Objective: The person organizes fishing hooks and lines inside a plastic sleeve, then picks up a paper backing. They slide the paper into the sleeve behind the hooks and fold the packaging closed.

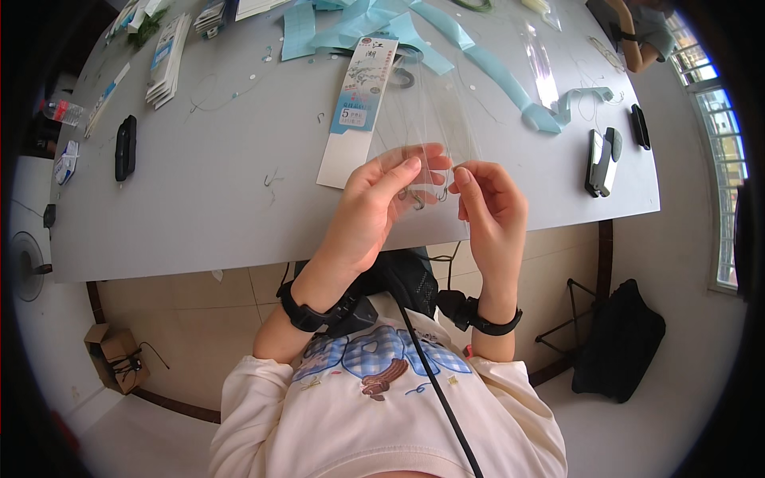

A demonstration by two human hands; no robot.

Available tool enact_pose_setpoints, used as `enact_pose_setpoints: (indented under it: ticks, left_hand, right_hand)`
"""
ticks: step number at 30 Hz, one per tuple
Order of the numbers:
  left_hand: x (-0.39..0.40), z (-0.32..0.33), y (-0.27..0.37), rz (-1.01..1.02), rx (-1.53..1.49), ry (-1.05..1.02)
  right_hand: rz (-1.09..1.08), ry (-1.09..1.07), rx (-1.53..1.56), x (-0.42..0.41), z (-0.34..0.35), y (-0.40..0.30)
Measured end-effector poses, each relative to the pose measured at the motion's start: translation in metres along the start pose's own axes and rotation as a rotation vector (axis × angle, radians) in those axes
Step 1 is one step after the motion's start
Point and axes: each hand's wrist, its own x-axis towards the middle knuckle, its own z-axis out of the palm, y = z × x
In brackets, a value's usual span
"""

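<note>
My left hand [373, 194] holds a clear plastic sleeve [427, 113] above the table's near edge, thumb in front and fingers spread behind. Several dark fish hooks [418, 202] on thin lines show through the film near the fingers. At the sleeve's right edge, the thumb and forefinger of my right hand [496, 200] are pinched together; a fine line may be in that pinch too. A printed card [358, 107] with a blue band and writing lies flat behind the left hand. Black scissor handles [406, 77] show partly through the film.
Light blue strips [358, 27] sprawl across the far side. A stapler [603, 161] and a black case [639, 126] stand right; another black case [125, 148] lies left. Stacked cards [169, 60] and loose hooks [272, 178] are leftward. A person [639, 36] sits at the far right.
</note>
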Motion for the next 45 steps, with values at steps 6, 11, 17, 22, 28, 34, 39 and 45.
enact_pose_setpoints:
  ticks: [6, 11, 17, 22, 28, 34, 39, 45]
  left_hand:
    - [0.002, -0.004, -0.008, 0.107, 0.146, 0.136]
    - [0.004, -0.009, -0.01, 0.149, 0.12, 0.159]
    - [0.005, -0.008, -0.014, 0.067, 0.159, 0.108]
    - [0.006, -0.008, -0.022, 0.082, 0.152, 0.093]
    - [-0.001, 0.001, -0.008, 0.031, 0.045, 0.093]
    - [0.0, -0.005, -0.01, 0.075, 0.101, 0.087]
    - [0.001, -0.008, -0.012, 0.083, 0.109, 0.1]
    - [0.001, -0.007, -0.012, 0.041, 0.083, 0.08]
  right_hand:
    - [-0.126, 0.084, -0.157, 0.004, -0.014, 0.008]
    - [0.014, 0.057, -0.432, 0.003, -0.046, 0.015]
    - [-0.303, 0.34, -0.736, -0.009, -0.025, -0.007]
    - [-0.131, -0.091, -0.273, -0.009, 0.004, -0.003]
    - [-0.009, -0.042, -0.048, -0.002, 0.001, -0.002]
    - [0.02, -0.026, -0.034, -0.002, -0.004, -0.004]
    - [0.026, -0.041, -0.034, -0.001, -0.004, -0.002]
    - [0.035, -0.064, -0.062, 0.0, -0.003, -0.001]
